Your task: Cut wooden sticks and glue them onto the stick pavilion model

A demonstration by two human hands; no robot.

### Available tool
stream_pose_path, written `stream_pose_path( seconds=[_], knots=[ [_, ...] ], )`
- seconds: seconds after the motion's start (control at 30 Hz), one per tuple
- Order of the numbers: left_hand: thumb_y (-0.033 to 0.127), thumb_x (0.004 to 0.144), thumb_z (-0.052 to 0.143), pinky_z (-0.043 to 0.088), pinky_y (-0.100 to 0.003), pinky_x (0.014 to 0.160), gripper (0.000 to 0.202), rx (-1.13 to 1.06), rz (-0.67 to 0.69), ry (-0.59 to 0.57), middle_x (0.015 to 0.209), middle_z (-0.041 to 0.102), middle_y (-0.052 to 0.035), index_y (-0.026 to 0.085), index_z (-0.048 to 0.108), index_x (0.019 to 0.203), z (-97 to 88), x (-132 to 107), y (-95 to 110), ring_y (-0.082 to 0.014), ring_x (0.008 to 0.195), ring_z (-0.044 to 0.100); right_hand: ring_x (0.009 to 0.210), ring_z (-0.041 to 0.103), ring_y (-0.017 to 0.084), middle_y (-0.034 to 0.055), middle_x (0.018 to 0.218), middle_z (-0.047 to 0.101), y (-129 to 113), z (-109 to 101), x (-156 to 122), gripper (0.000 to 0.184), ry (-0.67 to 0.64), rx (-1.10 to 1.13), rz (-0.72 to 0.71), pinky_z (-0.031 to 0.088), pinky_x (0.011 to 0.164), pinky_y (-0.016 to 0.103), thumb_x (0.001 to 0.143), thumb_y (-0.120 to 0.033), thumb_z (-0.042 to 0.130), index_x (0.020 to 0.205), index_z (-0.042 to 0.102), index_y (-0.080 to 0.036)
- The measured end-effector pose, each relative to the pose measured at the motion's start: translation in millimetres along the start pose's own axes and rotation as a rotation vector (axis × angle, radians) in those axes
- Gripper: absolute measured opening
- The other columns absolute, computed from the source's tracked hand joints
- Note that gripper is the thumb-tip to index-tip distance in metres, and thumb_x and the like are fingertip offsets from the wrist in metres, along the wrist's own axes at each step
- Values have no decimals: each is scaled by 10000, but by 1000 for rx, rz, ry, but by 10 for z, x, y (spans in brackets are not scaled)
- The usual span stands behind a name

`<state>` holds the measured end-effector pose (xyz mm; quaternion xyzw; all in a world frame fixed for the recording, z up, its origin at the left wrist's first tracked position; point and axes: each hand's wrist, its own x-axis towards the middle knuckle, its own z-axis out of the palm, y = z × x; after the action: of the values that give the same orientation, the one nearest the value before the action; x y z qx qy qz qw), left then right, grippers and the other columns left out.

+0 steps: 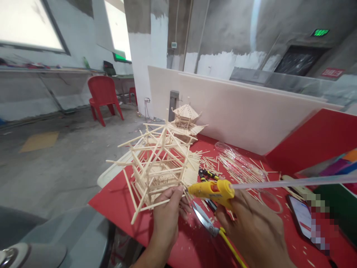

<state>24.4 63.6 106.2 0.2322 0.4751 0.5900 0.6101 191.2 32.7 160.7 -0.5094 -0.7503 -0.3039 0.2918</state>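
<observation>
My left hand (166, 216) is closed on the lower edge of a wooden stick frame model (156, 163) that is tilted up off the red table (122, 201). My right hand (251, 227) grips a yellow hot glue gun (213, 190). The gun's nozzle points left at the frame near my left fingers. A long clear glue stick (292, 182) sticks out of the gun's back to the right. A yellow cord (231, 249) runs from the gun toward me.
A finished stick pavilion (186, 120) stands behind the frame. Loose sticks (237, 167), a clear plastic bag, yellow-handled pliers (208, 174), scissors (205, 219) and a phone (302, 219) lie on the table. A white board (251, 115) backs the table. A red chair (102, 95) stands on the floor.
</observation>
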Motion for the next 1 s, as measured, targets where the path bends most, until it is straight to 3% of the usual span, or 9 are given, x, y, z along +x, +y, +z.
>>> stream_pose_path(
  seconds=[0.1,0.4,0.67,1.0],
  knots=[
    [448,676,761,389,-189,320,346,7,3,-3,463,597,1,152,623,561,-7,6,0,-120,355,538,501,468,139,-22,561,561,0,-19,7,208,-3,0,-2,292,555,302,915,-215,490,826,677,-193],
    [466,679,752,382,-192,324,368,5,3,5,448,594,-3,155,608,544,12,5,13,-115,344,523,497,426,154,-16,531,518,3,-52,-49,339,-35,-46,51,229,528,308,933,-278,467,616,575,-228],
    [435,722,732,386,-190,336,345,5,26,-3,455,593,9,158,609,557,-6,3,-16,-106,338,517,479,443,130,-23,529,518,-35,-77,43,290,-12,-64,-19,249,532,290,925,-208,453,669,590,-209],
    [461,722,731,387,-199,345,358,-14,17,-12,445,585,11,161,615,564,-9,-8,-27,-113,340,515,500,464,133,-23,568,552,-13,-80,-50,304,-57,-32,5,251,535,293,950,-281,454,690,601,-222]
  ],
)
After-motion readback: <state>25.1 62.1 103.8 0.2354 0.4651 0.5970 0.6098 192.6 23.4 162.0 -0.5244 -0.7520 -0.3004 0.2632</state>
